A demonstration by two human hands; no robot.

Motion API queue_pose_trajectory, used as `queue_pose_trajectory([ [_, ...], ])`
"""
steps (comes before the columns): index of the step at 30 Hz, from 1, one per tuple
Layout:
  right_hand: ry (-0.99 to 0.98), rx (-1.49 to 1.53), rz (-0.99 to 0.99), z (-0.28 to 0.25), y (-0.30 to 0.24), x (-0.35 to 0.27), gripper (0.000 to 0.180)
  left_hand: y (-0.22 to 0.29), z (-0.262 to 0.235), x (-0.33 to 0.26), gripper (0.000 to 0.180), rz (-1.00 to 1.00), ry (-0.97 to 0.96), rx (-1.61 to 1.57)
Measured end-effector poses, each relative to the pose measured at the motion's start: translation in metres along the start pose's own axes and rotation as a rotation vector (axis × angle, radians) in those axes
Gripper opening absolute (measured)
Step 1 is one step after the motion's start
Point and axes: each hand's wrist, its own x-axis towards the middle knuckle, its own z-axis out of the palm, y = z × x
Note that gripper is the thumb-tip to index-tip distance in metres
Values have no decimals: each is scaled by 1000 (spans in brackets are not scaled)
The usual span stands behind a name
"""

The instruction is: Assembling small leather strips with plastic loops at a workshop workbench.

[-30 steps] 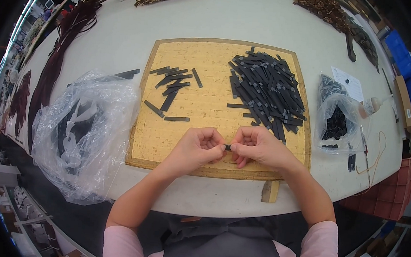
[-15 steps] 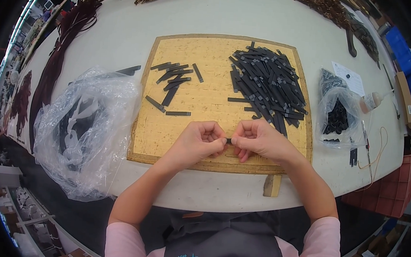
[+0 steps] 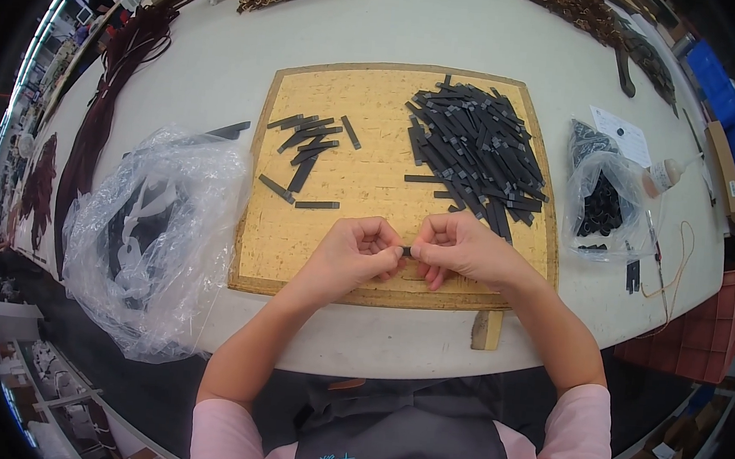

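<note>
Over the front part of a yellow board [image 3: 364, 268] my two hands meet, pinching a small black strip [image 3: 406, 252] between them. My left hand [image 3: 361, 251] has its end between thumb and forefinger, the other fingers curled in. The opposite end is pinched by my right hand [image 3: 457, 245]. Most of the strip is covered by fingertips. Beyond my right hand lies a large heap of black strips [image 3: 478, 139] with greyish ends. A smaller loose group of black strips [image 3: 309, 143] is scattered on the board's left half.
Left of the board slumps a clear plastic bag [image 3: 159, 248] with dark contents. At right are a bag of small black parts [image 3: 602, 205], a paper sheet [image 3: 621, 133], a bottle [image 3: 661, 177] and a thin pointed tool [image 3: 659, 257]. Dark red straps [image 3: 111, 88] hang along the far left.
Both hands keep the same pinch on the strip, almost still. The whole view has shifted very slightly; the piles look unchanged.
</note>
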Motion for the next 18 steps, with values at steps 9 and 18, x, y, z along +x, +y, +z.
queue_pose_trajectory([
  [9,6,3,-3,0,0,0,17,-1,1,1,11,8,14,-7],
  [18,5,8,3,0,-1,0,18,-2,-2,0,11,-9,0,-3],
])
